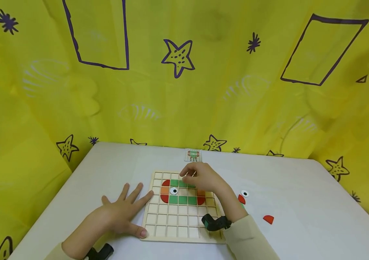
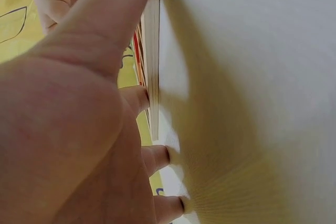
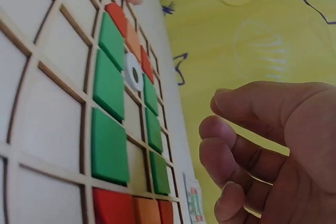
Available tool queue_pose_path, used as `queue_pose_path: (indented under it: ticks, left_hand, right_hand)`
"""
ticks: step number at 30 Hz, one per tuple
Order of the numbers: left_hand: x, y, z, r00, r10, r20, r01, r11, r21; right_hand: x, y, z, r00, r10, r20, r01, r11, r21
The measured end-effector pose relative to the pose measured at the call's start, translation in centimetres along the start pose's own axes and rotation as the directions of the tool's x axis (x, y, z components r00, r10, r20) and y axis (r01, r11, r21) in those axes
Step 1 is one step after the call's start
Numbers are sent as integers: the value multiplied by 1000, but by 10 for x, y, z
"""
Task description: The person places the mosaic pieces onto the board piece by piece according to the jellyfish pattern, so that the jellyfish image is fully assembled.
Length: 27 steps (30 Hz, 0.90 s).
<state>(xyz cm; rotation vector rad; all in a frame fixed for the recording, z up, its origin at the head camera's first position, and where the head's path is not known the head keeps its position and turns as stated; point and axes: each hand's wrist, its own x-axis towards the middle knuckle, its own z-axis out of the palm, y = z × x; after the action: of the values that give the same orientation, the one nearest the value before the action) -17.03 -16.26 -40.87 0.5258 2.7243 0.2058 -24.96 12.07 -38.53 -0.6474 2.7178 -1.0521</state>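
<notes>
A wooden grid board (image 1: 167, 219) lies on the white table, with red, orange and green pieces set in its cells. My left hand (image 1: 119, 213) is spread flat at the board's left side, thumb and a fingertip touching its edge. Over the upper part of the board hovers my right hand (image 1: 204, 177), its fingers loosely bent. The right wrist view shows nothing between that hand's fingertips (image 3: 216, 129). A white eye piece (image 3: 133, 72) sits inside the ring of coloured pieces, beside a green square (image 3: 109, 92). My right hand hides some top-row pieces in the head view.
Right of the board lie another eye piece (image 1: 244, 194), a red piece (image 1: 241, 199) and a red quarter-round piece (image 1: 268, 219). Part of a green piece shows beside my right forearm. A small pattern card (image 1: 193, 155) lies behind the board, before a yellow curtain (image 1: 145, 94).
</notes>
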Motion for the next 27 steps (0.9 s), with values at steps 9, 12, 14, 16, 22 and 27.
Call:
queue_pose_path:
  ticks: [9, 12, 14, 16, 22, 27]
  left_hand:
    - [-3, 0, -2, 1000, -2, -8, 2, 1000, -20]
    - [-4, 0, 0, 1000, -8, -4, 7, 1000, -27]
    - [-2, 0, 1, 1000, -12, 1, 12, 1000, -27]
    - [-2, 0, 1, 1000, -22, 6, 22, 999, -26]
    - [-4, -2, 4, 1000, -19, 3, 19, 999, -34]
    - [-3, -2, 4, 1000, 8, -24, -9, 1000, -26]
  right_hand:
    - [-11, 13, -32, 1000, -13, -5, 14, 994, 107]
    - [-22, 27, -47, 999, 17, -33, -13, 992, 122]
    - [-30, 41, -57, 997, 48, -58, -41, 991, 127]
    - [-37, 54, -63, 995, 78, -55, -70, 989, 126]
    - [-50, 83, -72, 990, 137, -28, -137, 990, 25]
    - [-59, 90, -82, 980, 190, -51, -195, 974, -114]
